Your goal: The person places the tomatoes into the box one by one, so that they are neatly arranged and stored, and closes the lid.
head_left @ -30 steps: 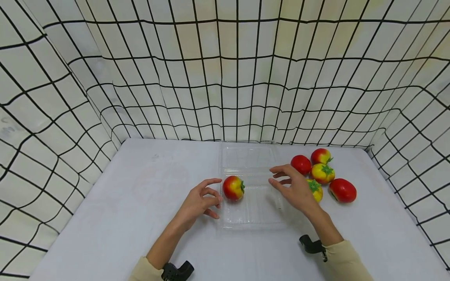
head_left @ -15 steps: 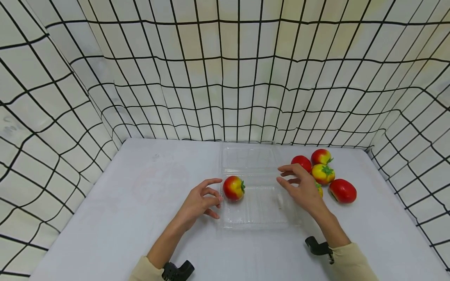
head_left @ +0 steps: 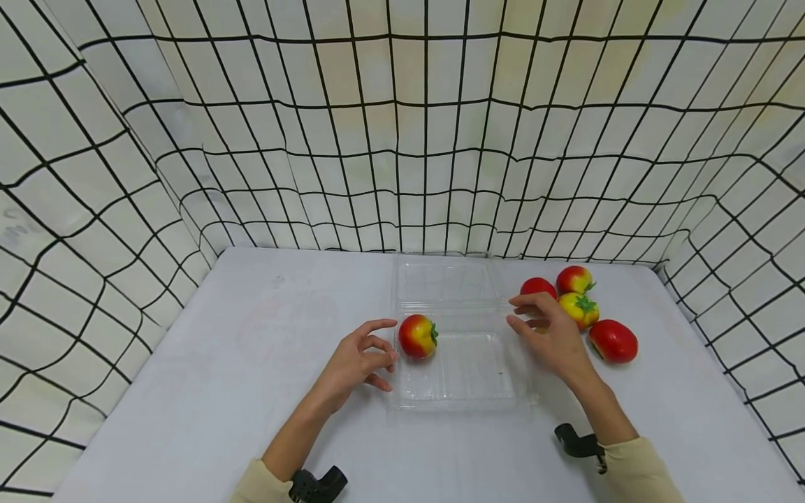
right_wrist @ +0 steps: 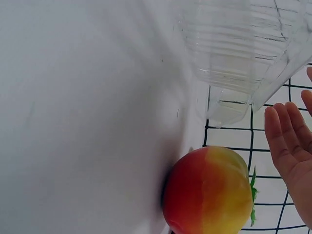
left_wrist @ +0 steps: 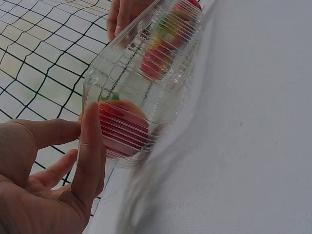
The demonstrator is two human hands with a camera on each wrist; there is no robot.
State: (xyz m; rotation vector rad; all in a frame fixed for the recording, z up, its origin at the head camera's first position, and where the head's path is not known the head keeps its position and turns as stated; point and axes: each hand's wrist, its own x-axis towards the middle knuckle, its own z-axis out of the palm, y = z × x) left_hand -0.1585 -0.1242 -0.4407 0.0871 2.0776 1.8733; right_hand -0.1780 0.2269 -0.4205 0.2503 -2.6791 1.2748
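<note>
A clear plastic clamshell box (head_left: 465, 388) lies with its lid (head_left: 446, 283) folded back. One red-and-yellow tomato (head_left: 418, 337) sits at its left side. My left hand (head_left: 360, 360) pinches the box's left rim between thumb and finger, as the left wrist view shows. The right hand (head_left: 552, 337) hovers at the box's right side with fingers spread, holding nothing. Below it, a red-and-yellow tomato (right_wrist: 209, 192) fills the bottom of the right wrist view, apart from the fingers; in the head view this hand mostly hides it.
Beyond the right hand lie a red tomato (head_left: 538, 286), a red-and-yellow one (head_left: 574, 279), a yellow one with a green top (head_left: 580, 309) and another red one (head_left: 613, 341). Black netting (head_left: 425, 155) surrounds the white table (head_left: 283, 300).
My right hand has moved right, away from the box and over the nearest tomato in the group. The left hand and the box stay put.
</note>
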